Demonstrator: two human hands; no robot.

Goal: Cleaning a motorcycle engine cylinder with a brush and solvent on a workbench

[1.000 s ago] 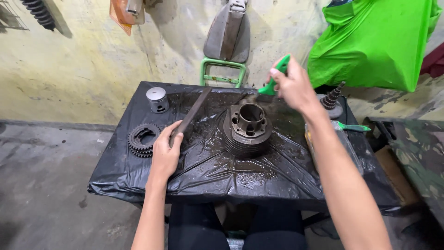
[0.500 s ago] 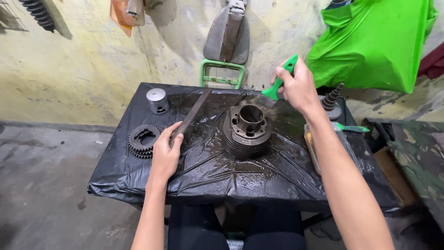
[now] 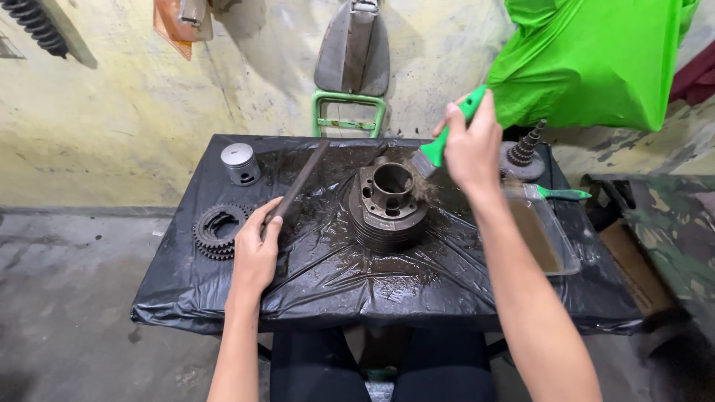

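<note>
A finned engine cylinder is seen at frame centre, upright on a table covered in black plastic sheet, bore facing up, surface wet and grimy. A green-handled brush is held just right of its top rim, bristles touching or nearly touching the rim. The brush handle is gripped by the right hand, fingers fully curled, upper right of centre. The left hand, lower left of the cylinder and well apart from it, is laid half open on the near end of a long dark flat bar, fingertips resting on it. The bar runs diagonally up toward the cylinder.

No labels or packages can be made out. A stacked gear is seen left of the left hand; a silver piston upper left. A clear tray of brown liquid is placed right, with a second green brush and a coil spring behind it. Green cloth hangs upper right.
</note>
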